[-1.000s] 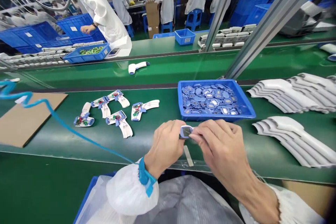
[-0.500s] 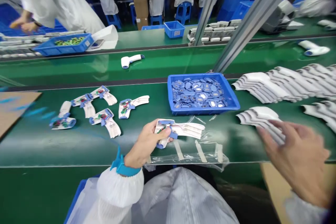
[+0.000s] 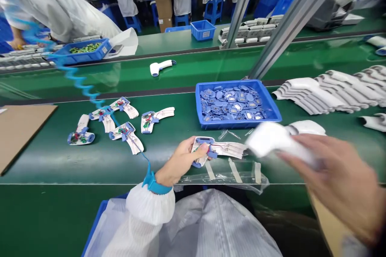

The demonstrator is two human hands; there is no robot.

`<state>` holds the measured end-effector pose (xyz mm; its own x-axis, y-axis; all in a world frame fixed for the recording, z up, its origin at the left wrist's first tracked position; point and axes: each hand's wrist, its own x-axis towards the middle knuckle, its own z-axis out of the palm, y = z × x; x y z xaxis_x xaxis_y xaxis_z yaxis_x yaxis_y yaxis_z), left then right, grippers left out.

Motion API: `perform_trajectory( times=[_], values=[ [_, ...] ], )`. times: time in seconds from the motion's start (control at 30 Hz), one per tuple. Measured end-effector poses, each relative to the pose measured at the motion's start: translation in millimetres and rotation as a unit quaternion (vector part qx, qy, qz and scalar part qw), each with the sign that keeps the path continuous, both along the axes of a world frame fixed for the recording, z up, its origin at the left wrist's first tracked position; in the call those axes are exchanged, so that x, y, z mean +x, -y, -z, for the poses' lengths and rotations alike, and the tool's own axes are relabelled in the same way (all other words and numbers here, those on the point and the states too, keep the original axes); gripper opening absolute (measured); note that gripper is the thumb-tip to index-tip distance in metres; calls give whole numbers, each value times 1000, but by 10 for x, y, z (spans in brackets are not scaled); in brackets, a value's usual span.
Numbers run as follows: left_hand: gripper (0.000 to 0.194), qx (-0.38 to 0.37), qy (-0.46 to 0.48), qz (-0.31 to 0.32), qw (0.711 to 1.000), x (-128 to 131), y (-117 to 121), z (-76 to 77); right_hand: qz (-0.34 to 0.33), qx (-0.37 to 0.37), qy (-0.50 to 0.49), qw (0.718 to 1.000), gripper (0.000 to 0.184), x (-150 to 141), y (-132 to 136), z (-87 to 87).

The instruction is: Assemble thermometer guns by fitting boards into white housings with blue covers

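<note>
Head view: left hand (image 3: 181, 160) closed on one gun-shaped thermometer circuit assembly (image 3: 218, 148), just inside the near edge of the green conveyor belt (image 3: 171, 144). Right hand (image 3: 334, 176) wrapped around one white thermometer shell (image 3: 269, 140), blurred. Five further assemblies (image 3: 153, 119) to the left; one blue tray (image 3: 238, 125) just beyond.

Five wired thermometer assemblies (image 3: 126, 136) lying flat, a sixth assembly (image 3: 224, 148) in the left hand (image 3: 181, 162), one white shell (image 3: 271, 140) (blurred) in the right hand (image 3: 331, 172), one blue tray (image 3: 238, 125)
</note>
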<state>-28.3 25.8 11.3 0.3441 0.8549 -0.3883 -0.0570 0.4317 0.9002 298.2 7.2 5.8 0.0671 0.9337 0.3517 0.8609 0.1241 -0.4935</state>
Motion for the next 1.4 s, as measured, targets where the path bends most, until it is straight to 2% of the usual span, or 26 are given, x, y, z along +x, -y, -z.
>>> perform_trajectory(
  times=[0.03,0.1,0.17,0.23,0.3,0.4,0.47,0.5,0.57,0.63,0.67,0.73,0.83,0.9,0.97,1.1,1.23,1.3,1.4],
  values=[
    [45,0,0,-3,1000,1,1,5,-74,19,17,997,36,-239,23,-45],
    [49,6,7,-8,1000,-2,6,6,-151,55,68,985,25,-674,37,-92],
    [53,25,3,-3,1000,-9,17,-4,-184,86,113,973,22,-1000,23,-85],
    [52,40,-23,4,999,-16,35,-19,-205,89,136,965,26,-1195,2,-50],
    [45,56,-72,2,996,-26,60,-28,-235,47,112,964,34,-1270,-20,-14],
    [39,111,-135,2,985,-73,102,-18,-273,-111,8,955,34,-1251,-67,0],
    [41,107,-149,11,983,-132,122,-9,-269,-197,-78,939,32,-1252,-119,-24],
    [43,90,-147,15,985,-165,127,-12,-264,-209,-121,934,34,-1285,-154,-44],
    [44,77,-162,16,984,-225,126,-47,-251,-183,-197,930,38,-1438,-231,-87],
    [41,120,-211,15,970,-261,116,-115,-227,-138,-230,936,30,-1688,-303,-120],
    [37,142,-239,23,960,-267,115,-152,-207,-114,-227,945,33,-1827,-330,-128],
    [24,161,-277,62,945,-260,132,-204,-171,-61,-191,965,51,-2082,-358,-128],
    [8,190,-326,95,921,-240,222,-182,-148,24,-145,978,57,-2304,-341,-116],
    [14,211,-373,59,902,-247,298,-132,-148,45,-157,975,57,-2343,-321,-131],
    [24,208,-399,25,893,-272,349,-99,-159,34,-172,972,55,-2341,-315,-167],
    [17,220,-369,58,901,-300,333,-102,-180,48,-119,975,53,-2360,-345,-204],
    [26,252,-440,49,860,-284,253,-105,-179,92,-107,974,54,-2422,-398,-159],
    [26,244,-432,40,867,-304,226,-112,-148,89,-130,976,56,-2411,-423,-151],
    [23,198,-354,24,914,-340,233,-115,-109,57,-149,981,56,-2351,-444,-156]
  ],
)
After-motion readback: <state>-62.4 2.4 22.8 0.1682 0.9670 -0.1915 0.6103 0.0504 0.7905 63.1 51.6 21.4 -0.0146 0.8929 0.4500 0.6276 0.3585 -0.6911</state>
